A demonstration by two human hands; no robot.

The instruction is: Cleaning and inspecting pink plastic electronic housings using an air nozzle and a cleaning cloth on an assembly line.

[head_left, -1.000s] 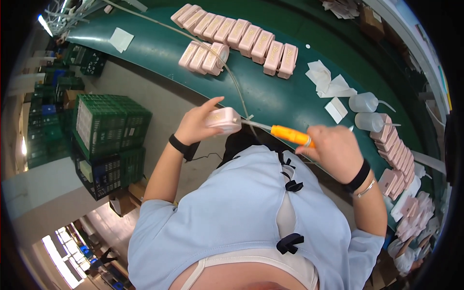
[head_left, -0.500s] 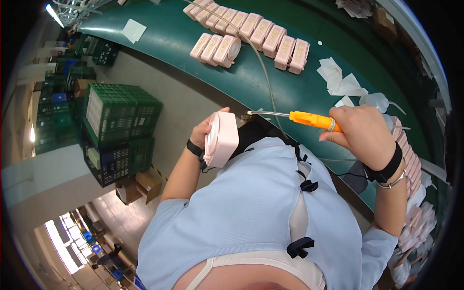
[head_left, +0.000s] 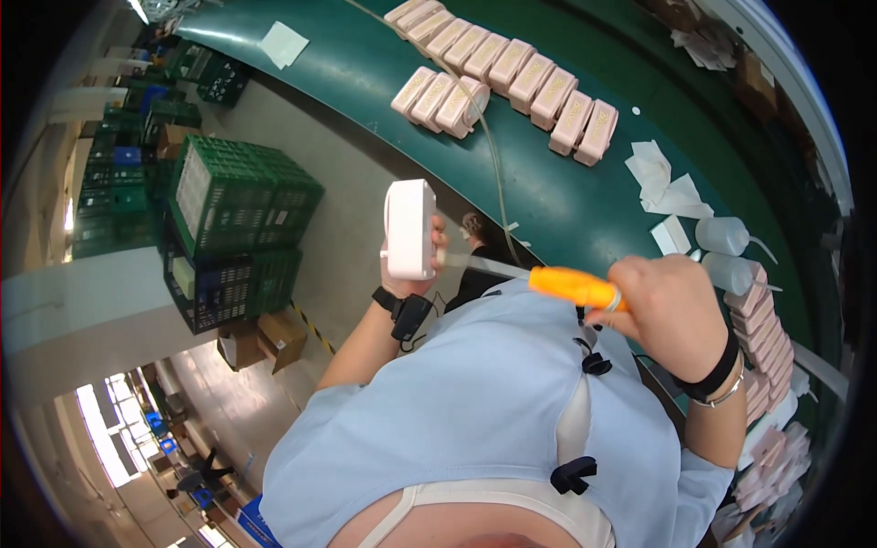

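My left hand (head_left: 402, 288) is wrapped round a pale pink box-shaped plastic case (head_left: 413, 228), held up off the table's edge with a smooth side in view. My right hand (head_left: 671, 306) grips an orange-handled air blow gun (head_left: 571, 287). Its thin nozzle, smeared by motion, points left toward the case and the fingers of my left hand. Whether the nozzle tip touches the case I cannot tell. Black bands circle both wrists.
On the green table (head_left: 365, 100) stand a long row of pink cases (head_left: 530, 78) and a short row (head_left: 438, 102). A hose (head_left: 493, 155) crosses it. Crumpled paper (head_left: 665, 183), squeeze bottles (head_left: 722, 236) and stacked pink parts (head_left: 763, 338) lie right. Green crates (head_left: 242, 201) stand left.
My left hand has raised the case and turned it more upright. The blow gun has come down and left, its nozzle now angled toward the case. The view has shifted slightly.
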